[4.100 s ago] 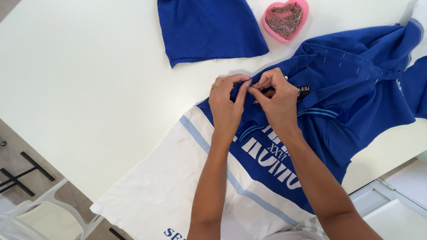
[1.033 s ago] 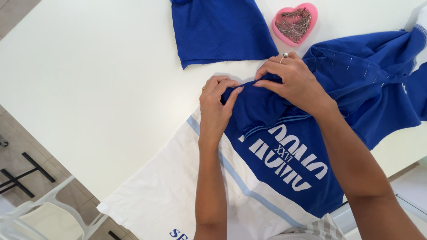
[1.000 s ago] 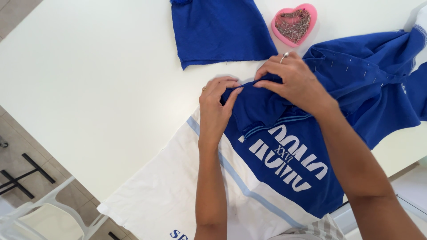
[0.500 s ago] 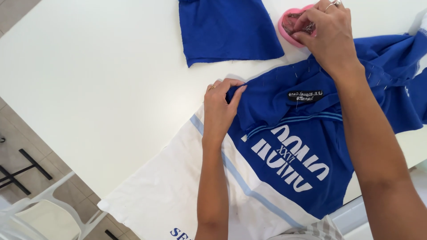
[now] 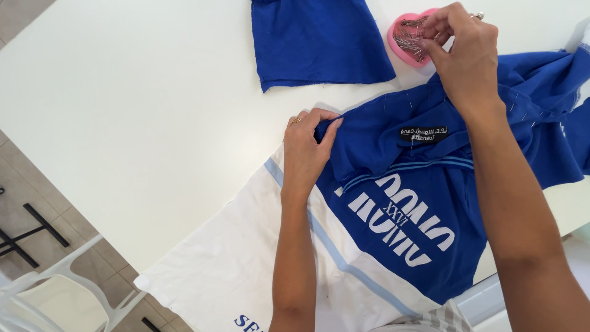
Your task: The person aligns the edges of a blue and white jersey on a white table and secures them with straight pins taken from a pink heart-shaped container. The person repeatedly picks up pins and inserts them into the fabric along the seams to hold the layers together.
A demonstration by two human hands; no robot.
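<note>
While our left hand pinches the folded edge of the blue shirt near the worktop's middle, our right hand closes its fingers on pins in the pink heart dish by the far edge, beside a loose blue cloth.

- My left hand lies palm down, fingers curled into a pinch.
- My right hand reaches far forward, fingertips pinched together.

Blue-and-white garment lies flat, its blue edge folded and pinned; pink heart-shaped pin dish just beyond holds pins.
</note>
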